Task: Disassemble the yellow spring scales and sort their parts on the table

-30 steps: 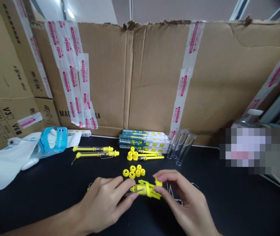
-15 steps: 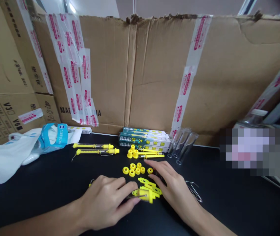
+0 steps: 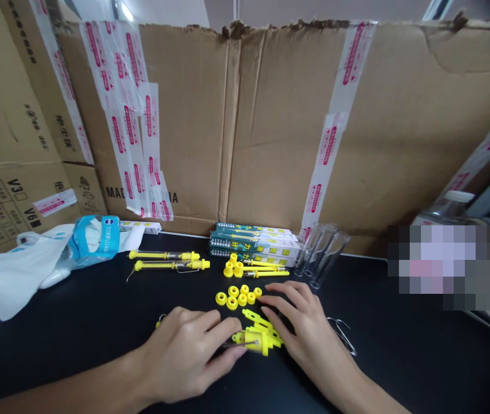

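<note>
At 12 o'clock from the hands, printed green-and-white cartons sit stacked against a cardboard sheet, with clear plastic tubes lying at 1 o'clock. At 10 o'clock, a blue-trimmed packet sits on or in a white plastic bag; the view doesn't settle which. The left hand pinches a yellow plastic part with a thin metal rod, between the hands over the black table. The open right hand has its fingers spread just beside flat yellow strips, near yellow rings.
</note>
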Motion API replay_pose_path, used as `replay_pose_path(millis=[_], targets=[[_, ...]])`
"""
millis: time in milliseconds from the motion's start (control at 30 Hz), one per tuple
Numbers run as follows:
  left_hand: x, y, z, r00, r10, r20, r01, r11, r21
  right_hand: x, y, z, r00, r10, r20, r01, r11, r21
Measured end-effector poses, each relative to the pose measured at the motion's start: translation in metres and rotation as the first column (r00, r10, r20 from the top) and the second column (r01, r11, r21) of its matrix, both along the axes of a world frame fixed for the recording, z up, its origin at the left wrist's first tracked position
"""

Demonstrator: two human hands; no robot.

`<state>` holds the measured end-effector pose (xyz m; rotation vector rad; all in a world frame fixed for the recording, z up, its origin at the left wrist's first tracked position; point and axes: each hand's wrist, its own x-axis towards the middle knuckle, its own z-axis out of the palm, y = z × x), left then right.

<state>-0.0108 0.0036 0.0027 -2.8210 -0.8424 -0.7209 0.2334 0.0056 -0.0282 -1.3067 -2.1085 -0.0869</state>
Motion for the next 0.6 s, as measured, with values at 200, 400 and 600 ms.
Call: replay_pose_path(millis=[200, 400, 600], targets=[[0.0008, 0.0007, 0.0009, 1.000, -0.006, 0.017, 0.006, 1.000, 0.015, 0.0007, -0.0007, 0.0028, 0.998, -0.064, 0.007, 0.065, 0.997, -0.037], [0.0008, 0.0003, 0.0007, 1.000, 0.003, 0.009, -0.003, 1.000, 0.008, 0.0044, 0.0009, -0.0020, 0.988, -0.153, 0.003, 0.153, 0.988, -0.033], [0.0010, 0.0006, 0.0002, 1.000, 0.001, 0.017, -0.002, 1.000, 0.016, 0.0043, 0.0023, -0.0025, 0.992, -0.123, 0.005, 0.123, 0.992, -0.038]])
